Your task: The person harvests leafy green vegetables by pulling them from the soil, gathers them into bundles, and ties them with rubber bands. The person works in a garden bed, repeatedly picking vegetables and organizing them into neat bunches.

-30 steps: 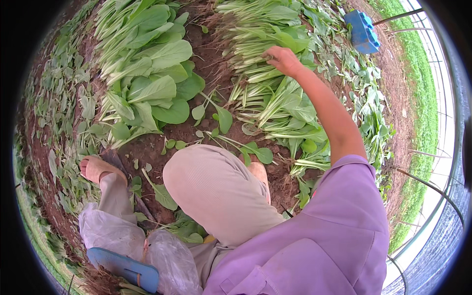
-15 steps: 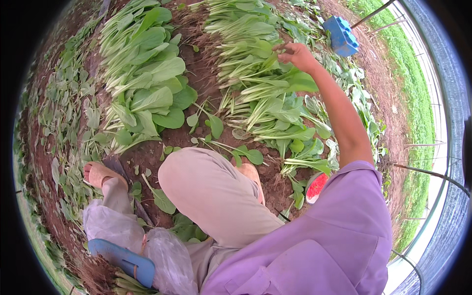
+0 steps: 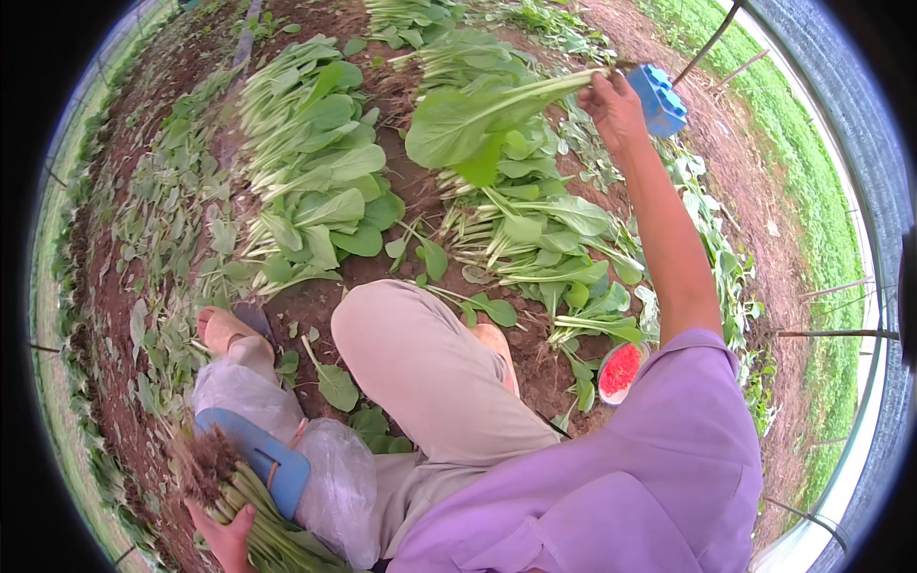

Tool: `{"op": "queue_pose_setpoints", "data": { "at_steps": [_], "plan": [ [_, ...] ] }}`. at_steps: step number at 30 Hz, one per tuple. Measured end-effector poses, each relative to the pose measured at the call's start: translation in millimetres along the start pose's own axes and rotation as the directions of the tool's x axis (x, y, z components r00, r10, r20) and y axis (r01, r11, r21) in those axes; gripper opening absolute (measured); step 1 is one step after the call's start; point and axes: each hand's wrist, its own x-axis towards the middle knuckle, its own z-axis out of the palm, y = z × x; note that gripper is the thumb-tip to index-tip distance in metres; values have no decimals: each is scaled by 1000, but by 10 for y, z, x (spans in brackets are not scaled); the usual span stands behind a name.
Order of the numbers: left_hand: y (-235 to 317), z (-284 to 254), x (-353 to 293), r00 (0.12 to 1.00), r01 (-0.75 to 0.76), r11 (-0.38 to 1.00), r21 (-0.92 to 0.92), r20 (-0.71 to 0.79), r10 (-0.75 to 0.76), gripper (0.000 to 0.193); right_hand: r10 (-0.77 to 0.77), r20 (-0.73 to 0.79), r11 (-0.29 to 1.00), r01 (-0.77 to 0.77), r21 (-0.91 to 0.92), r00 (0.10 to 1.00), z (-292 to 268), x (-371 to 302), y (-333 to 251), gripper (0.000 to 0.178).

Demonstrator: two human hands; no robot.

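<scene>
My right hand (image 3: 614, 107) is raised over the right-hand row of greens, its fingers closed on the root end of a leafy green plant (image 3: 478, 119). The pale stem points left and the broad leaves hang above the row. At the lower left, my left hand (image 3: 227, 537) is wrapped round a bundle of leafy greens (image 3: 277, 520), partly cut off by the lower edge. The brown roots of that bundle (image 3: 208, 458) lie toward a blue pad (image 3: 253, 454) strapped to my left leg over clear plastic (image 3: 334, 497).
Uprooted greens lie in a left row (image 3: 320, 181) and a right row (image 3: 535, 229) on brown soil. Loose leaves (image 3: 167, 215) are scattered at the left. A bowl with red contents (image 3: 621, 371) sits by my right side. A blue plastic block-shaped object (image 3: 657, 103) stands farther off.
My right hand has lifted one plant out of the right row, swinging it root end up and right. My left hand and its bundle have come further into view at the lower left.
</scene>
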Motion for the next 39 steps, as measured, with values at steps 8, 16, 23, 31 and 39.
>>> {"op": "queue_pose_setpoints", "data": {
  "at_steps": [8, 16, 23, 31, 39],
  "plan": [
    [409, 45, -54, 965, -192, 957, -218, 135, 224, 83, 156, 14, 830, -139, 539, 988, 927, -631, 166, 13],
    [383, 68, 23, 958, -278, 960, -26, 58, 280, 88, 258, 421, 533, -492, 688, 869, 2132, -2060, -135, 26],
    [314, -59, 12, 929, -269, 943, -197, 207, 308, 83, 255, 857, 33, -890, 455, 448, 3149, -3275, -282, 30],
    [231, -10, 122, 938, -258, 955, -148, 198, 284, 81, 238, 929, -14, -956, 293, 282, 3335, -3676, -92, 31],
    [118, 97, 284, 833, 157, 473, -867, 374, 408, 37, -21, 940, -56, -939, 340, 342, 3894, -3644, -804, 24]
  ]
}}
